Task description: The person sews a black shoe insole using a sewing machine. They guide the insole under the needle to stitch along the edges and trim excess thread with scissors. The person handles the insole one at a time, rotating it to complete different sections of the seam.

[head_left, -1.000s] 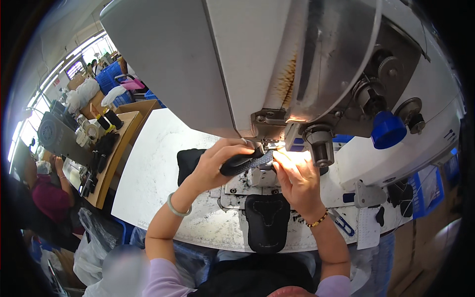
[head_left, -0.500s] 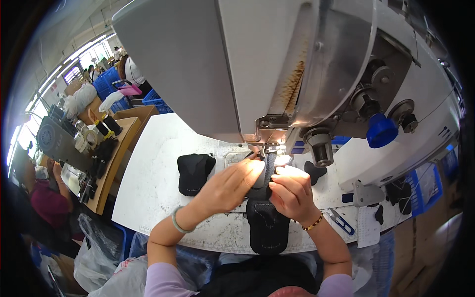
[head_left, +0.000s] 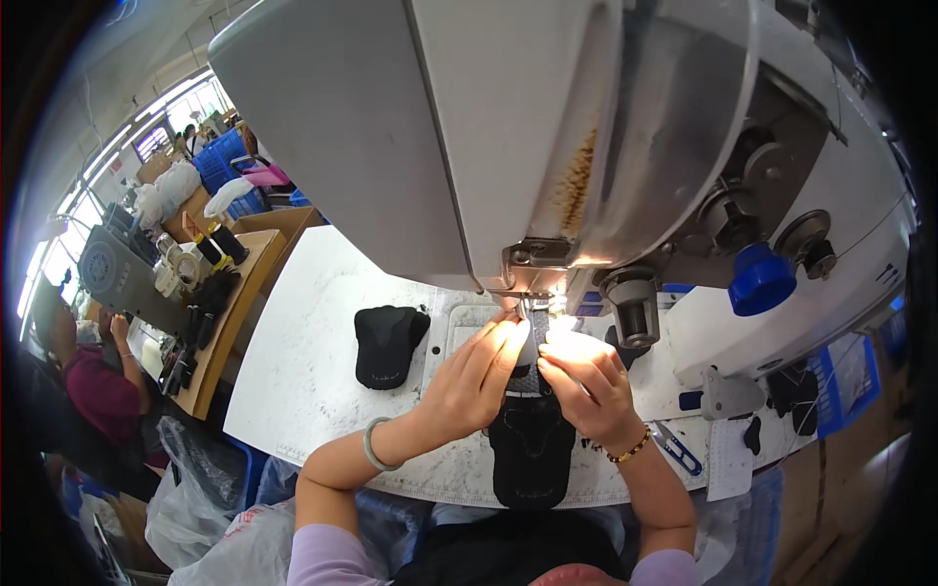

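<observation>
Black cap point(head_left: 531, 451) under needle; left hand point(head_left: 476, 376), right hand point(head_left: 586, 386) pinching it (wrists bent inward).

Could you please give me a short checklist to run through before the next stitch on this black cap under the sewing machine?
1. Left hand pressing on the black cap: ok.
2. Right hand pressing on it from the other side: ok.
3. Fingertips clear of the needle: cannot tell, glare hides it.
4. Cap lying flat on the white table: ok.
5. Second black cap lying apart from the work: ok.
6. Blue snips within reach: ok.
</observation>
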Tool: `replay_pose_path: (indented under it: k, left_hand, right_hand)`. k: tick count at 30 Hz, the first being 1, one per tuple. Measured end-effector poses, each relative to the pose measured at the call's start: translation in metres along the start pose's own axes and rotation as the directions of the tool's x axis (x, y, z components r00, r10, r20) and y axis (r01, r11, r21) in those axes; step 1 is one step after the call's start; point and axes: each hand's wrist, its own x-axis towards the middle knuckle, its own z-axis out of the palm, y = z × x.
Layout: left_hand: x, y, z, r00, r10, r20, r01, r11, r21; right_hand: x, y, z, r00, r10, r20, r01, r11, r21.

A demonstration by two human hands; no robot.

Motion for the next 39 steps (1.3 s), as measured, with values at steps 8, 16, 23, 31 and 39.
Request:
replay_pose_path:
  k: [8, 16, 23, 31, 39]
  left_hand:
    - [-0.007, -0.010, 0.010, 0.999, -0.009, -0.034, 0.007, 0.998, -0.059]
    - [-0.004, -0.019, 0.016, 0.996, -0.053, -0.067, 0.044, 0.990, -0.131]
    - [-0.005, -0.031, 0.024, 0.985, -0.112, -0.135, 0.076, 0.966, -0.248]
    - [-0.002, -0.049, 0.019, 0.975, -0.158, -0.155, 0.084, 0.911, -0.403]
    - [0.001, -0.060, 0.005, 0.996, -0.091, -0.001, 0.082, 0.904, -0.420]
  right_hand:
    - [0.001, 0.005, 0.004, 0.999, 0.043, 0.016, -0.042, 0.999, -0.034]
    - [0.004, 0.002, 0.006, 0.986, 0.161, 0.046, -0.158, 0.985, -0.069]
    - [0.008, 0.001, 0.011, 0.981, 0.194, -0.006, -0.194, 0.978, -0.081]
    - [0.002, -0.001, 0.014, 0.975, 0.221, -0.018, -0.222, 0.971, -0.088]
    - [0.007, -0.003, 0.011, 0.976, 0.217, -0.009, -0.216, 0.970, -0.108]
